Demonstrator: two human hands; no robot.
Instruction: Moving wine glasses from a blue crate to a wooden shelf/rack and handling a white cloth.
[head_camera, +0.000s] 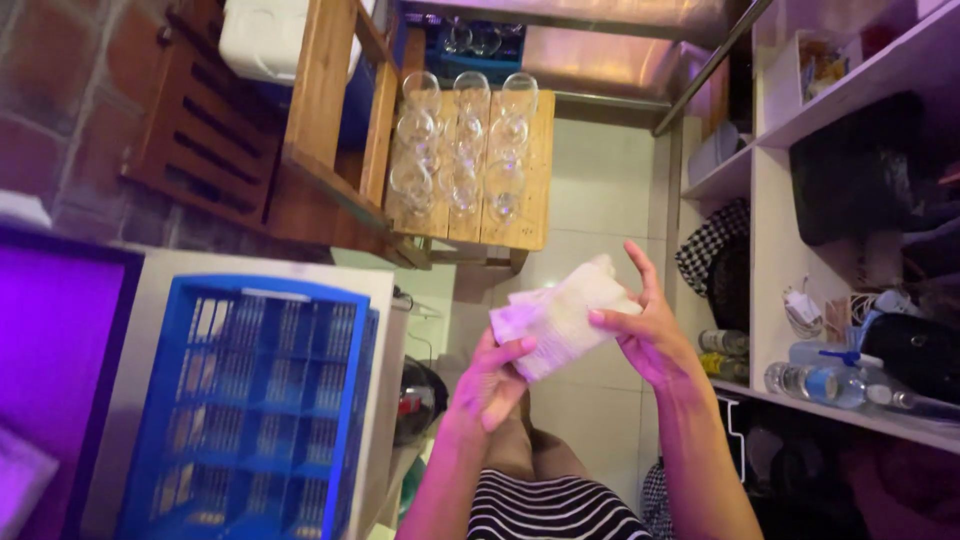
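White cloth (560, 318); blue rack (262, 400); black-and-white striped garment (550, 508); checkered fabric (712, 245).

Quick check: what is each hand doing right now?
Left hand: closed on the lower end of the white cloth.
Right hand: gripping the cloth's other end, some fingers extended.

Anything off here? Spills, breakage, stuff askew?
Nothing stands out. Both hands, left hand and right hand, hold a white cloth. The wine glasses stand in tidy rows on the wooden table; the blue crate sits level.

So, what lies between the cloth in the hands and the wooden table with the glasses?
Only bare pale floor tiles lie between the cloth and the wooden table, seen in the head view.
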